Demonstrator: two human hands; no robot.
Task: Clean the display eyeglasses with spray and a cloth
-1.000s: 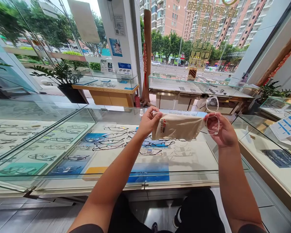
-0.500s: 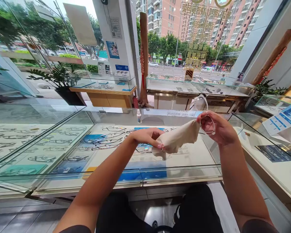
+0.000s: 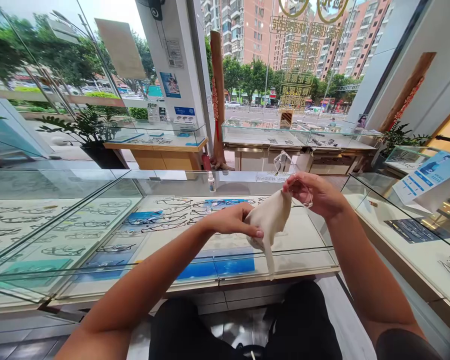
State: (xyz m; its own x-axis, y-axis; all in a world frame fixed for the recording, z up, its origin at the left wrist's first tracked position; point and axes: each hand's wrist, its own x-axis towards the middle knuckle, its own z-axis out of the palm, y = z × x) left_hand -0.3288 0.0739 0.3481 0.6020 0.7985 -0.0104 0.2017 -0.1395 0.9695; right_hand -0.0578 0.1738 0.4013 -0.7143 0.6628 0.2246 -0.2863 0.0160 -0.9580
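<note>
My right hand pinches a pair of clear-framed glasses together with the top of a beige cleaning cloth. One lens stands up above my fingers. The cloth hangs down in a bunch over the glass counter. My left hand grips the cloth lower down, fingers closed on it. Both hands are held above the counter's near right part.
Under the glass counter lie several eyeglass frames on white and blue trays. A small white bottle stands on the counter's far side. More glass display cases stand left, right and beyond. My dark-clad knees are below.
The cloth was stretched flat between both hands; my left hand dropped and drew toward the right, so the cloth now hangs bunched. The glasses moved lower and leftward.
</note>
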